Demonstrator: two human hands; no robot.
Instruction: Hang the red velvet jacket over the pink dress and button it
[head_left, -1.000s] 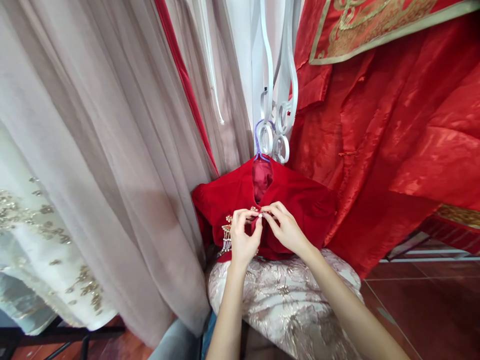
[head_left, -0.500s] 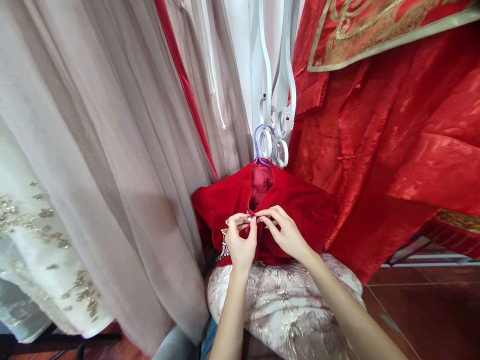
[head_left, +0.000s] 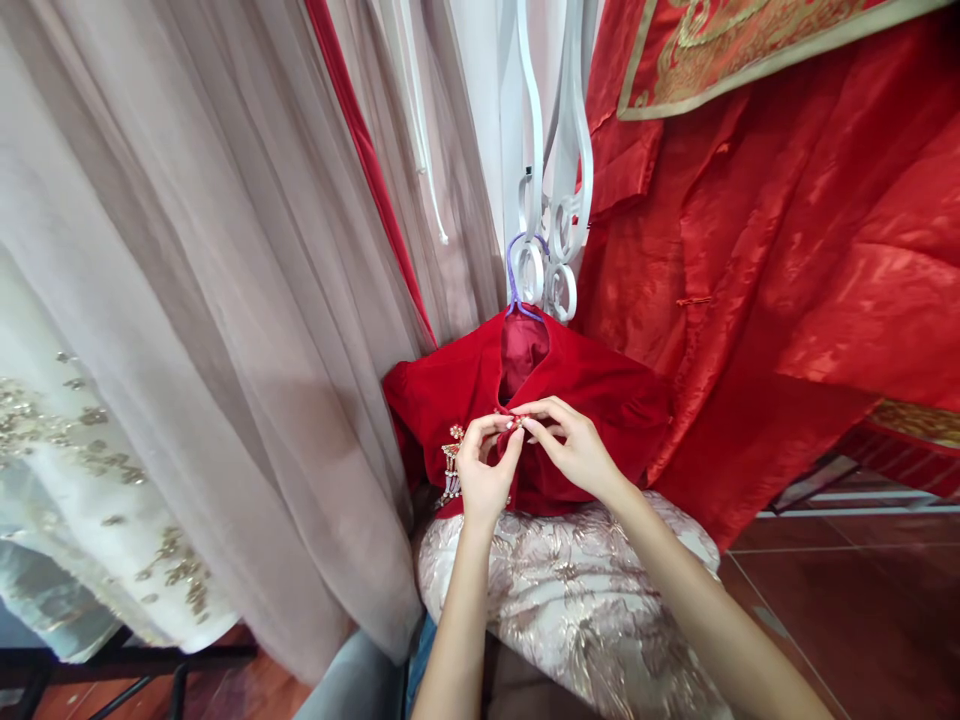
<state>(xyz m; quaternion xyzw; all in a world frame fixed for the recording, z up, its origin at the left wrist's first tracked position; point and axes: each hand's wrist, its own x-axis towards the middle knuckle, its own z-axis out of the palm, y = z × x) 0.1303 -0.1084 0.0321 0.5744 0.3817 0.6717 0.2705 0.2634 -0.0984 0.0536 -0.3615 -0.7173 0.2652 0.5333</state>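
A small red velvet jacket (head_left: 600,400) hangs on a purple hanger (head_left: 514,285) hooked to a white scrolled metal stand (head_left: 559,200). My left hand (head_left: 484,470) and my right hand (head_left: 574,445) meet at the jacket's front opening just below the collar. Both pinch the fabric edges around a small fastening with fingertips pressed together. A beaded gold and white tassel ornament (head_left: 452,465) hangs on the jacket to the left of my left hand. Below the jacket spreads a pale pink skirt (head_left: 570,600) with gold floral embroidery.
Sheer beige curtains (head_left: 225,300) hang on the left, with a white gold-embroidered gown (head_left: 90,500) behind them. Large red satin robes (head_left: 787,250) with gold trim fill the right. A dark red tiled floor (head_left: 862,620) shows at lower right, and a black rail base (head_left: 150,665) at lower left.
Both hands have stayed pinched at the jacket's front opening, shifting slightly upward toward the collar. The view has wobbled a little.
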